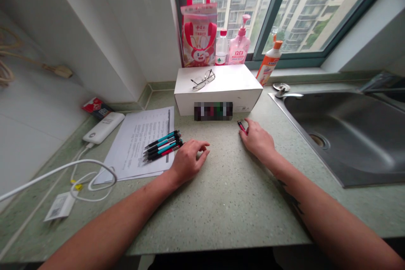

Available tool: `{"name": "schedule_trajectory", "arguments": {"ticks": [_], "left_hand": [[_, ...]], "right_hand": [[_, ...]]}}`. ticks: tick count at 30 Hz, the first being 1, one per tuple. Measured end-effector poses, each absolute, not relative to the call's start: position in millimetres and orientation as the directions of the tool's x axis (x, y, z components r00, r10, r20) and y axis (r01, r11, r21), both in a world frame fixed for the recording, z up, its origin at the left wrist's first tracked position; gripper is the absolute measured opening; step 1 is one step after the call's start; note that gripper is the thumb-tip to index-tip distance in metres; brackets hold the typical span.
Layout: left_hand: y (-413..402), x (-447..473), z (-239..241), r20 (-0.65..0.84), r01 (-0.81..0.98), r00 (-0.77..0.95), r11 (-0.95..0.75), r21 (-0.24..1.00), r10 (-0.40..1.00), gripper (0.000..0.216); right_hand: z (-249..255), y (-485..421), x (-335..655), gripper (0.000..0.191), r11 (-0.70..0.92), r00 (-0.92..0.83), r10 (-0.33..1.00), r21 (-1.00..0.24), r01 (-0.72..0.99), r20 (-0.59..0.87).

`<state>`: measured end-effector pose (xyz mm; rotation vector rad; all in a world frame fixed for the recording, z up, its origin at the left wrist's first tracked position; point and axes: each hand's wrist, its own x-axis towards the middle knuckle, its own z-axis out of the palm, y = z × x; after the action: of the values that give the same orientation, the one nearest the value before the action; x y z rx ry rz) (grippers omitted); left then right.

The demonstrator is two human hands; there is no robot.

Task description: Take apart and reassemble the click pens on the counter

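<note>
My right hand is closed on a red and black pen, on the counter just in front of the white box. Most of that pen is hidden by the fingers. My left hand rests on the counter, its fingers loosely bent and apart, with nothing in them. Beside its knuckles lies a row of several pens, blue, black, white and red, side by side on printed sheets of paper. The pens' right ends come close to the left hand; whether they touch it I cannot tell.
Eyeglasses lie on the white box. Behind stand a pink bag, bottles and an orange-white bottle. At right is a steel sink. At left lie a power bank, a white cable and a charger.
</note>
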<state>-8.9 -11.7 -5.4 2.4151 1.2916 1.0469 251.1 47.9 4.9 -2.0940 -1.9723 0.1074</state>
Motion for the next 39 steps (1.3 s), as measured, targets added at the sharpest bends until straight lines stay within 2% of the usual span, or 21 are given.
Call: {"name": "schedule_trajectory", "arguments": {"ticks": [6, 10, 14, 17, 22, 28, 32, 35, 39], "left_hand": [[-12.0, -9.4, -4.9, 0.487, 0.667, 0.358, -0.584, 0.464, 0.796, 0.014], [-12.9, -10.0, -1.4, 0.491, 0.71, 0.371, -0.581, 0.398, 0.789, 0.015], [-10.3, -18.5, 8.5, 0.441, 0.841, 0.358, -0.489, 0.23, 0.823, 0.019], [-6.4, -30.8, 20.0, 0.394, 0.962, 0.223, -0.267, 0.059, 0.891, 0.032], [-1.8, -46.9, 34.0, 0.245, 0.99, 0.09, -0.059, -0.131, 0.965, 0.029], [5.1, -52.6, 31.9, 0.168, 0.991, 0.057, -0.036, -0.13, 0.984, 0.032], [6.0, -49.7, 31.4, 0.24, 0.992, 0.073, -0.045, -0.121, 0.968, 0.032], [3.3, -43.9, 31.5, 0.324, 0.988, 0.147, -0.126, -0.084, 0.935, 0.031], [1.8, -40.9, 27.1, 0.314, 0.987, 0.142, -0.11, -0.117, 0.939, 0.03]], "right_hand": [[9.1, 47.1, 250.3, 0.049, -0.073, 0.091, 0.993, -0.226, 0.971, 0.073], [11.3, 46.5, 250.1, 0.049, -0.089, 0.102, 0.993, -0.214, 0.973, 0.053], [12.5, 44.9, 249.5, 0.053, -0.08, 0.095, 0.993, -0.198, 0.977, 0.07], [14.8, 42.4, 248.3, 0.057, -0.067, 0.088, 0.99, -0.189, 0.98, 0.106], [15.6, 37.6, 246.1, 0.058, -0.016, 0.052, 0.98, -0.184, 0.983, 0.194], [9.8, 35.4, 243.8, 0.054, 0.09, -0.028, 0.957, -0.204, 0.975, 0.289], [13.1, 30.9, 237.2, 0.048, 0.2, -0.111, 0.936, -0.247, 0.948, 0.333], [15.7, 24.2, 228.6, 0.041, 0.342, -0.227, 0.895, -0.264, 0.902, 0.383], [13.6, 17.5, 220.5, 0.036, 0.46, -0.334, 0.847, -0.255, 0.85, 0.413]]}}
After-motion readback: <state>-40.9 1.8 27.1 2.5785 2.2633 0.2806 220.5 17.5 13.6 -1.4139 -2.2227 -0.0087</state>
